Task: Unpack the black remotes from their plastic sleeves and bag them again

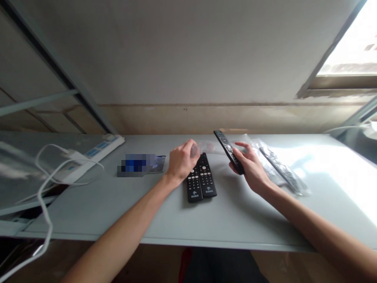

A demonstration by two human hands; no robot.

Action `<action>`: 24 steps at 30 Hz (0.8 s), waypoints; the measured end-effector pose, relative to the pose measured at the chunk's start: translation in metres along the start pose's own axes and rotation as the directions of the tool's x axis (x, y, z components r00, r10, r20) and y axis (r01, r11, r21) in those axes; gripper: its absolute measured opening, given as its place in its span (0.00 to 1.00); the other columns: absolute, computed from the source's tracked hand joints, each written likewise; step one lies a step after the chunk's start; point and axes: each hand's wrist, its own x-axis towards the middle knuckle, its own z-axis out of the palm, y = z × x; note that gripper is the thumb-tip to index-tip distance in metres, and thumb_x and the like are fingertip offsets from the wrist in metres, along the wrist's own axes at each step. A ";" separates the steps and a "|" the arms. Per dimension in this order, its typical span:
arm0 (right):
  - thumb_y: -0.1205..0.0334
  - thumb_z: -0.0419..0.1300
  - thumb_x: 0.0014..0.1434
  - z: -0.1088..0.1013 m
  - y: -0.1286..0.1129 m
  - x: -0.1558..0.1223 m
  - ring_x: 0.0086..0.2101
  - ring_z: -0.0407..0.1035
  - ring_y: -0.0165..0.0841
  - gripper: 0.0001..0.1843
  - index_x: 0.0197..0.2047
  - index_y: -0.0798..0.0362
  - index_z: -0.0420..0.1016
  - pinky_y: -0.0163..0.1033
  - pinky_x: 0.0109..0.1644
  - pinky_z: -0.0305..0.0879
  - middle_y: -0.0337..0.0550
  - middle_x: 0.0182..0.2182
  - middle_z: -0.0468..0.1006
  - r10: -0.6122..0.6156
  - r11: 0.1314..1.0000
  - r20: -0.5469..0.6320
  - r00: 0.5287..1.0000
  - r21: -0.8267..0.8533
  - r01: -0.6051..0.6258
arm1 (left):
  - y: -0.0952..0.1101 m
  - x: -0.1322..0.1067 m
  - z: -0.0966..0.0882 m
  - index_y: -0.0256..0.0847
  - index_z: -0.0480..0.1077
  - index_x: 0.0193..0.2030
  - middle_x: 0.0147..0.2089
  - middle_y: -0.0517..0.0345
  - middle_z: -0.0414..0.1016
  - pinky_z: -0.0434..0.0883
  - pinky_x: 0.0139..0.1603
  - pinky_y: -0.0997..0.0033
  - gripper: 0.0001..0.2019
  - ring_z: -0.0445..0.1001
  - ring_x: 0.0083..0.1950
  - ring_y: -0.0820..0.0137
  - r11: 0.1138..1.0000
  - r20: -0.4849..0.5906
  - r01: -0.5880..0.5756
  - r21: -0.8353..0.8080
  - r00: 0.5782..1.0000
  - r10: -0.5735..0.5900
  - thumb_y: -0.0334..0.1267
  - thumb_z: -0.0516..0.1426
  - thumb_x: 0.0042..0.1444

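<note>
Two black remote controls (202,181) lie side by side on the pale grey table (229,220), buttons up. My left hand (182,160) rests on the far end of the left remote, fingers curled, pinching a small clear plastic piece (203,147). My right hand (250,167) holds a third black remote (228,148) tilted above the table, just right of the pair. Remotes in clear plastic bags (278,168) lie right of that hand.
A white power strip (94,152) with white cables (47,188) sits at the table's left end. A blurred blue card or packet (140,164) lies left of my left hand. The wall runs along the table's far edge; a window is at top right.
</note>
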 end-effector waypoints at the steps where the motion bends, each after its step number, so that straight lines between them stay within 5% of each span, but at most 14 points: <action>1: 0.35 0.72 0.57 -0.001 0.001 0.001 0.22 0.68 0.29 0.36 0.57 0.44 0.62 0.34 0.23 0.63 0.28 0.29 0.71 0.011 1.000 -0.022 1.000 0.005 -0.011 | 0.000 0.000 0.002 0.45 0.70 0.43 0.36 0.59 0.82 0.69 0.35 0.69 0.04 0.80 0.34 0.65 0.999 0.005 0.014 -0.051 1.000 -0.014 0.36 0.62 0.65; 7: 0.38 0.75 0.53 -0.001 -0.002 0.000 0.27 0.73 0.32 0.38 0.57 0.44 0.64 0.37 0.28 0.68 0.33 0.33 0.75 0.034 0.999 0.027 0.999 0.001 -0.034 | 0.000 -0.003 0.013 0.46 0.67 0.47 0.38 0.59 0.80 0.72 0.37 0.70 0.05 0.78 0.34 0.67 0.932 0.020 0.115 -0.343 0.993 -0.116 0.39 0.59 0.67; 15: 0.48 0.78 0.53 -0.001 -0.009 -0.001 0.32 0.76 0.33 0.36 0.61 0.47 0.73 0.43 0.39 0.74 0.43 0.45 0.84 -0.010 0.997 0.248 0.969 -0.074 0.029 | -0.008 0.001 0.014 0.43 0.69 0.37 0.34 0.61 0.79 0.73 0.38 0.71 0.07 0.78 0.34 0.69 0.874 0.015 0.175 -0.454 0.982 -0.188 0.37 0.64 0.58; 20: 0.46 0.77 0.53 -0.003 -0.012 0.000 0.28 0.76 0.29 0.28 0.50 0.47 0.72 0.35 0.30 0.64 0.40 0.44 0.83 -0.058 0.996 0.110 0.992 -0.058 0.064 | -0.012 0.001 0.012 0.43 0.71 0.40 0.35 0.60 0.79 0.73 0.39 0.69 0.05 0.78 0.36 0.66 0.947 0.030 0.149 -0.284 0.989 -0.146 0.32 0.63 0.59; 24: 0.46 0.75 0.55 -0.007 -0.012 0.005 0.28 0.76 0.29 0.25 0.43 0.46 0.67 0.32 0.26 0.57 0.35 0.39 0.80 -0.089 0.996 0.043 0.995 0.007 0.088 | -0.015 0.004 0.008 0.42 0.71 0.50 0.47 0.53 0.80 0.75 0.51 0.62 0.15 0.79 0.49 0.59 0.998 0.038 -0.031 -0.051 0.999 0.032 0.24 0.60 0.59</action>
